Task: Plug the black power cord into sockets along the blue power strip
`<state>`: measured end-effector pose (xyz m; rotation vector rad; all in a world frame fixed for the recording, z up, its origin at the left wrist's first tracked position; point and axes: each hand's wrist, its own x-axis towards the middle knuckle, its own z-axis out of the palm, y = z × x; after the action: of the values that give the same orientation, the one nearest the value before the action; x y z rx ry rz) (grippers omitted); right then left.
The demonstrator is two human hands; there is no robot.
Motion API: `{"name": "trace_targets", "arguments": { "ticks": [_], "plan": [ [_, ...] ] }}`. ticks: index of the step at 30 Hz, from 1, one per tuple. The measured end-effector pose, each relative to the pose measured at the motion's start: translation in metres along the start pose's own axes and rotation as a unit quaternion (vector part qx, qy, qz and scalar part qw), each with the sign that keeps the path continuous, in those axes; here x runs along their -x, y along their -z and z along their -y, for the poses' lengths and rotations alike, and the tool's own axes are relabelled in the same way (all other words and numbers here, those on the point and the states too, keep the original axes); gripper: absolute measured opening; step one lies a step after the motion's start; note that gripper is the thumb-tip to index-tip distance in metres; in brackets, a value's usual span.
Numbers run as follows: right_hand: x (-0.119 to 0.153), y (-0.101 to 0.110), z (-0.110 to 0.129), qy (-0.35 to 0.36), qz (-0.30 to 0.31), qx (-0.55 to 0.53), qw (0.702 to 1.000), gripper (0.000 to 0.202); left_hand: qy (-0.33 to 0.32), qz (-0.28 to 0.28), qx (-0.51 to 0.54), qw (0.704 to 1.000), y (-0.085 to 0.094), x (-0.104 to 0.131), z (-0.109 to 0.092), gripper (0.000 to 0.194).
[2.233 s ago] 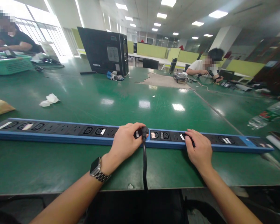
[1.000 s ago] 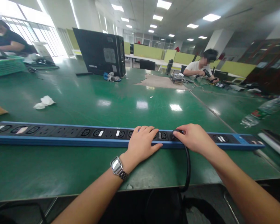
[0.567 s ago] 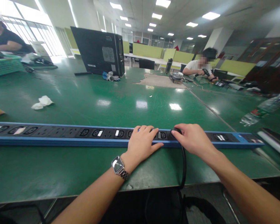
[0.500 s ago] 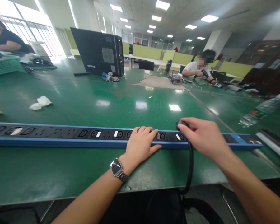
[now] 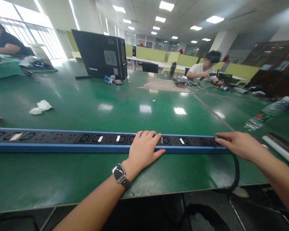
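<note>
Power strip [image 5: 106, 147] lies near on the bench [image 5: 62, 176], left hand [image 5: 145, 148] spread over it.
Right hand [image 5: 240, 146] pinches a black cord [image 5: 236, 170] by its mostly hidden plug [image 5: 215, 137] at right; best keep plug square, strip braced.

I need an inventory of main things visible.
table: 1, green, central
power strip: 1, blue-black, table's near edge
cable: 1, black, front right
computer tower: 1, black, back left
gloves: count unclear, blue-grey, beside tower
plastic bottle: 1, clear, right
basket: 1, green, far left
crumpled tissue: count unclear, white, left
people: 2, dark and white tops, background
smartwatch: 1, silver, left wrist
left hand: 1, bare, on strip
right hand: 1, bare, holding cable
</note>
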<state>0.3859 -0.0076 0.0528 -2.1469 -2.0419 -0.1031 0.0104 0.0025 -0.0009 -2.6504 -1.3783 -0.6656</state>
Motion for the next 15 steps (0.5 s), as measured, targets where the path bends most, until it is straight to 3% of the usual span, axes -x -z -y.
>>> {"name": "trace_targets", "arguments": {
  "ticks": [6, 11, 15],
  "plan": [
    [-0.004, 0.002, 0.0, -0.005, 0.08, -0.081, 0.994, 0.051, -0.003, 0.0, 0.001, 1.0, -0.001, 0.001, 0.001, 0.053],
    [-0.003, -0.013, 0.005, 0.025, 0.028, 0.019, 0.999, 0.042, -0.001, -0.005, 0.002, 1.0, -0.001, 0.001, 0.0, 0.053],
    [-0.003, 0.0, 0.015, 0.01, 0.036, 0.023, 0.999, 0.034, 0.001, -0.005, 0.004, 1.0, -0.001, 0.001, 0.001, 0.052]
  ]
}}
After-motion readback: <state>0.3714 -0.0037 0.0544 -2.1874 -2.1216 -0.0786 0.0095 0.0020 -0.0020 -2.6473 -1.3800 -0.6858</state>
